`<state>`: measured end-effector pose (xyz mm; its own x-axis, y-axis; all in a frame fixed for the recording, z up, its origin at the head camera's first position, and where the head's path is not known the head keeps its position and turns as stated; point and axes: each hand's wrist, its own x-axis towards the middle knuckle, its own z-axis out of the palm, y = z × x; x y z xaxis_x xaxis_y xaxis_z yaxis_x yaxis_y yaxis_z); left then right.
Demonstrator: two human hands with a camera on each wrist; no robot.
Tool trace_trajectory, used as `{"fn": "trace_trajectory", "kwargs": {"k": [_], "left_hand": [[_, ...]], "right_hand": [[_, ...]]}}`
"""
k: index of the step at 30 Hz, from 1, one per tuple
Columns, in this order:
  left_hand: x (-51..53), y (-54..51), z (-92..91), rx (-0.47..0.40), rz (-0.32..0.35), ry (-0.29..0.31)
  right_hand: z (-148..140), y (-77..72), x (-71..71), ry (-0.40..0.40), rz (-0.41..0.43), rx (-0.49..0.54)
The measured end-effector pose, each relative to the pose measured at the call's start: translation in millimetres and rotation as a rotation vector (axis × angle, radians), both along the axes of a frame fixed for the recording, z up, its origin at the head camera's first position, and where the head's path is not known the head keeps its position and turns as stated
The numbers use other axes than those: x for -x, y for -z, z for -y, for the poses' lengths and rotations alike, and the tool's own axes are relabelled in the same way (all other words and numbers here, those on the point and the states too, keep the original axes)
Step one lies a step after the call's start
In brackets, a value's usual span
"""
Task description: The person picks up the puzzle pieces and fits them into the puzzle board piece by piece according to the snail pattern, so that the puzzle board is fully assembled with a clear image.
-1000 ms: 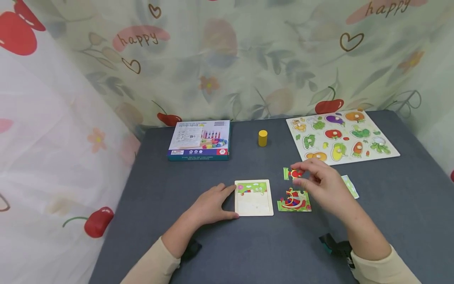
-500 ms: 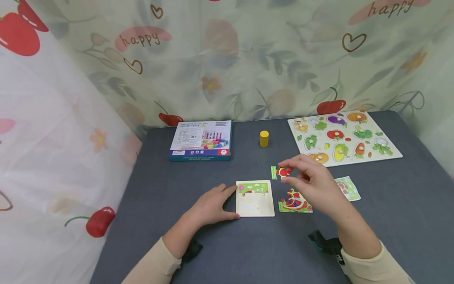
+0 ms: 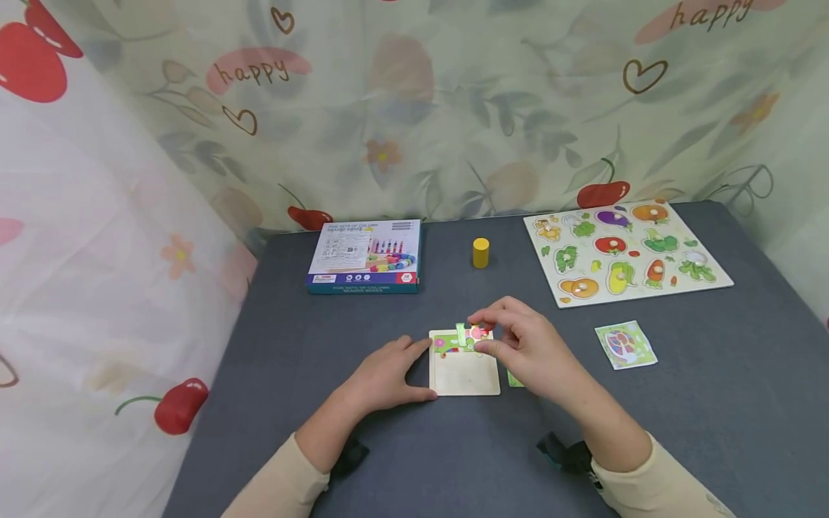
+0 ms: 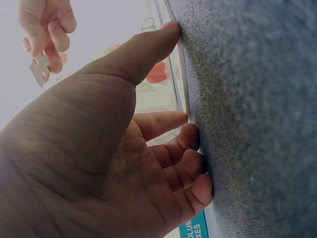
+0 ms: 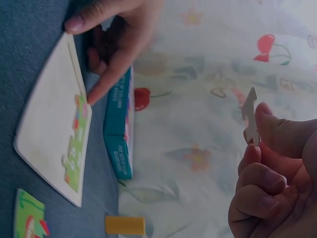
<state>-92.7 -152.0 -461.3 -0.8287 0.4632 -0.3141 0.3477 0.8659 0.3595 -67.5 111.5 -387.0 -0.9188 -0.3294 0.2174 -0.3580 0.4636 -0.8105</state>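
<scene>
The scene contains two hands (image 3: pixel 388 374) (image 3: pixel 531 352), one held puzzle piece (image 5: pixel 251 124), one puzzle tray (image 3: pixel 463 378) near, one box (image 3: pixel 363 257) far left, one yellow cylinder (image 3: pixel 481 253) far, one vegetable board (image 3: pixel 633 241) far right, and one picture card (image 3: pixel 626 345) at right.

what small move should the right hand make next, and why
Probably lower the puzzle piece toward the bare part of the tray: the right hand holds it raised, the left hand touches the tray's edge, and placed pieces fill only its top.

Behind the puzzle tray (image 3: pixel 463 378): box (image 3: pixel 364 257) at left, cylinder (image 3: pixel 481 254) at centre, board (image 3: pixel 635 236) at right. Card (image 3: pixel 626 345): right of the tray.
</scene>
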Motion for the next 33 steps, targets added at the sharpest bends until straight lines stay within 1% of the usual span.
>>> {"fn": "trace_trajectory", "kwargs": {"k": [7,11,18,27,33], "left_hand": [[0.0,1.1,0.4,-0.008,0.001,0.000],[0.2,1.2,0.8,-0.011,-0.008,0.004],[0.9,0.4,1.1,-0.015,-0.013,0.020],[0.5,0.8,2.2,-0.010,-0.007,0.017],[0.5,0.3,2.0,-0.005,-0.007,0.023]], "right_hand": [[15,11.6,-0.1,-0.003,0.029,-0.031],[21,19.4,0.8,0.006,0.063,-0.038],[29,37.0,5.8,0.008,0.114,-0.037],[37,60.7,11.8,0.002,0.190,-0.066],[37,74.0,17.4,-0.003,0.203,-0.076]]}}
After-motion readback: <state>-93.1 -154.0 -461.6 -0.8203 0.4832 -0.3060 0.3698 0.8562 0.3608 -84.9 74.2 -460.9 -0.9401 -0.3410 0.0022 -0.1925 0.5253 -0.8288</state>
